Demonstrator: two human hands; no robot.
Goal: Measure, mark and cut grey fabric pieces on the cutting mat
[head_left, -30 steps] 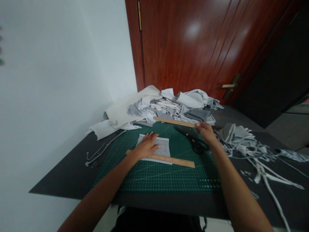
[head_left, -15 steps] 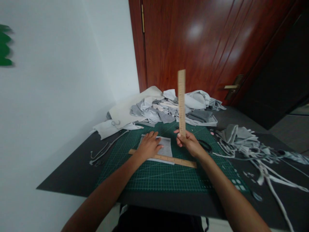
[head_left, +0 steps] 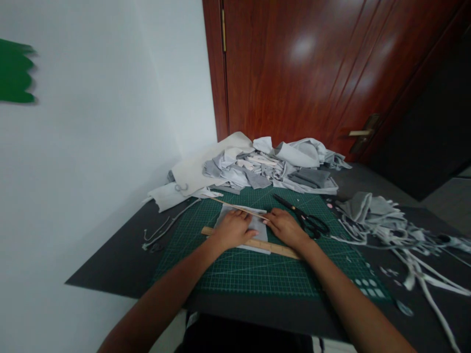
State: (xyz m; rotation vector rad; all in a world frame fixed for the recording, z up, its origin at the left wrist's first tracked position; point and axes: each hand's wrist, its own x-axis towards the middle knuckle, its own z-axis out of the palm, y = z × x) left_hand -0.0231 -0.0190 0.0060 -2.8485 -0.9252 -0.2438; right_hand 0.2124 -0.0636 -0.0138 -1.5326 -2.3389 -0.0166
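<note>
1. The cloth (head_left: 261,229) could skew on the mat (head_left: 253,279) if the left hand (head_left: 235,229), open and laid over it, presses unevenly.
2. The lower ruler (head_left: 282,250), across the cloth's 6 o'clock side, could swing if the right wrist nudges its 4 o'clock end.
3. The upper ruler (head_left: 225,202), edge-on toward 12 o'clock, could tip if the right hand (head_left: 285,226), pinching its end, loosens.
4. The cloth looks light grey, flat, squarish, paler along its 6 o'clock edge.

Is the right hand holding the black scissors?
No, the right hand holds a wooden ruler seen edge-on, while the black scissors lie beside that hand on the green mat.
</note>
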